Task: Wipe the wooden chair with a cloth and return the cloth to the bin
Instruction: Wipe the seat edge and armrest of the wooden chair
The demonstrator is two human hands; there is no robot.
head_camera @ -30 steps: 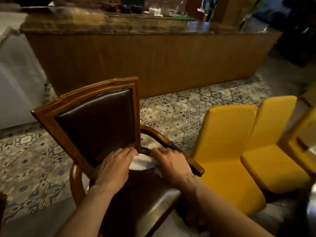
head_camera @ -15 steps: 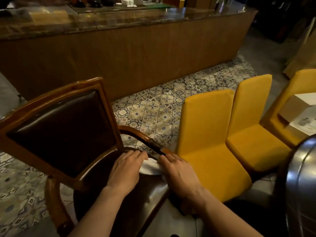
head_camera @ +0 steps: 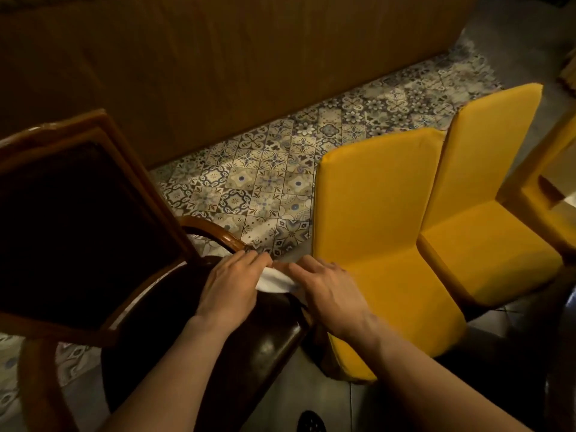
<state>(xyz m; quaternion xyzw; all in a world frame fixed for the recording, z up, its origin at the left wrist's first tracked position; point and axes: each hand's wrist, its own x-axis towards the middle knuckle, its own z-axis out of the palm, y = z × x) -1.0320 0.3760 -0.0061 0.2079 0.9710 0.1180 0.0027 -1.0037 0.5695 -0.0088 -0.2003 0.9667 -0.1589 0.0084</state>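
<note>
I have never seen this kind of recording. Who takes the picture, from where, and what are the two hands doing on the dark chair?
There is no machine here. A person wears one wide-angle camera on the head, so you look down along their own bare arms. The left hand and the right hand both lie flat on a white cloth, pressing it onto the right side of the wooden chair, where the curved armrest meets the dark shiny seat. Only a small part of the cloth shows between the hands. Beside it stand yellow chairs on a patterned tile floor, with a wooden counter front behind. No bin is visible in this picture.
</note>
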